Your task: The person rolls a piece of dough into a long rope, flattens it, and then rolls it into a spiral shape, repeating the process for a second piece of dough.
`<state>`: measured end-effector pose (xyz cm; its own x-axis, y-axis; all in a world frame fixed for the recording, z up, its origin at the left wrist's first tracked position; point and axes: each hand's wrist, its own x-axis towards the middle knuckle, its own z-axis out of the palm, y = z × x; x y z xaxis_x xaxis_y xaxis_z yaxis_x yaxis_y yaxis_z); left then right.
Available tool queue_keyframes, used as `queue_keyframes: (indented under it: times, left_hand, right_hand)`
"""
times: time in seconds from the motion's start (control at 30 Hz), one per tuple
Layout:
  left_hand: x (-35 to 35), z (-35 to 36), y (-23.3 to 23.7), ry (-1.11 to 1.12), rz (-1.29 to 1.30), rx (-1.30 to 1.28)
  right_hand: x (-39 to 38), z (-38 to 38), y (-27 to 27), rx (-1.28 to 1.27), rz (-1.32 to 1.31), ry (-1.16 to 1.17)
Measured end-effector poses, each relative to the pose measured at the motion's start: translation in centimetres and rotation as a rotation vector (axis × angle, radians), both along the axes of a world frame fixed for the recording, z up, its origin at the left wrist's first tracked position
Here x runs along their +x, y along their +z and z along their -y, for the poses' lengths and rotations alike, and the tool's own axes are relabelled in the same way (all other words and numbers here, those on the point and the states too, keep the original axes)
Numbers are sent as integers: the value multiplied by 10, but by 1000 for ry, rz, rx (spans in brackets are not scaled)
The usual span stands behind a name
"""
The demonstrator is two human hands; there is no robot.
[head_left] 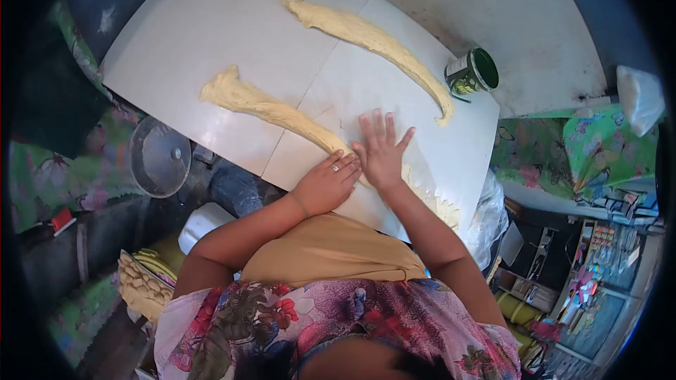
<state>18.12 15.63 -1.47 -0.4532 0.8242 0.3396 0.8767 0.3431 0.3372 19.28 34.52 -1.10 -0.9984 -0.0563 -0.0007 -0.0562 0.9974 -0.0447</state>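
Observation:
Two long strips of pale yellow dough lie on the white tabletop. The nearer dough strip [271, 110] runs from upper left down to my hands. My left hand [328, 183], with a ring on one finger, has its fingers closed together over the near end of this strip. Just right of it, my right hand [382, 149] is spread open, palm down, beside the dough end and holding nothing. The farther dough strip [373, 36] lies apart from both hands. A scraped, smeared patch of dough [438, 204] is partly hidden behind my right forearm.
A dark green tub [473, 72] stands at the right edge of the white tabletop [204, 21]. Clear plastic sheeting [487, 222] hangs by the near right corner. A round metal basin [160, 157] is below the left edge. Cluttered shelves [563, 274] stand at lower right.

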Motion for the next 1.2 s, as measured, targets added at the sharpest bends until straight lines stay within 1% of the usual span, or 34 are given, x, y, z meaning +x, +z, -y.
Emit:
queue_keyframes:
  times: [0.1,0.13,0.23,0.27,0.37,0.4,0.43,0.5,0.53,0.57,0.6,0.63,0.67,0.73,0.77,0.8,0.83,0.87,0.9,0.97,1.07,1.17,1.2]
  left_hand:
    - [6,8,-1,-38,56,-1]
    - [2,8,0,-41,66,12]
    - [-2,11,-5,-62,4,18]
    - [-9,13,-5,-56,11,38]
    - [-2,27,-4,-97,93,59]
    - [-4,28,-2,-107,121,64]
    - [-8,27,0,-109,142,74]
    - [-13,31,-3,-136,76,66]
    - [-15,35,-8,-144,68,90]
    - [-11,38,-14,-159,74,109]
    - [-12,40,-13,-150,28,89]
    - [-11,42,-9,-169,133,111]
    - [-16,44,-3,-187,222,130]
    - [-22,51,1,-183,358,199]
    - [-31,61,3,-50,304,234]
    - [-42,78,8,93,253,273]
    - [-50,97,10,241,206,310]
    - [-66,118,7,464,163,321]
    - [-86,136,6,680,121,323]
    - [-118,157,16,1058,53,229]
    - [-154,151,3,1149,23,-51]
    - [-164,142,17,972,234,22]
    - [-165,141,32,914,373,8]
  right_hand:
    - [-27,-20,-23,-43,-311,-223]
    - [-36,-24,-15,77,-296,-190]
    - [-38,-3,-20,-56,-336,-160]
    - [-25,17,-7,0,-109,-14]
    - [-51,4,-24,-95,-320,-209]
    - [-60,5,-12,8,-277,-180]
    - [-58,11,-12,6,-255,-201]
    - [-59,28,-10,13,-220,-207]
    - [-49,49,7,-27,-17,-102]
    - [-60,45,1,-30,-101,-136]
    - [-68,37,-11,-43,-175,-193]
    - [-73,38,-9,-58,-256,-262]
    - [-80,35,-2,20,-191,-216]
    - [-81,34,3,-138,-170,-151]
    - [-89,34,8,-211,-165,-96]
    - [-79,38,12,-436,-209,26]
    - [-63,53,29,-474,-142,113]
    - [-50,59,22,-460,-84,232]
    - [-38,74,22,-347,183,240]
    - [-33,82,5,-164,51,350]
    - [-56,94,18,-38,97,408]
    - [-59,100,27,118,98,412]
    - [-61,99,22,40,74,473]
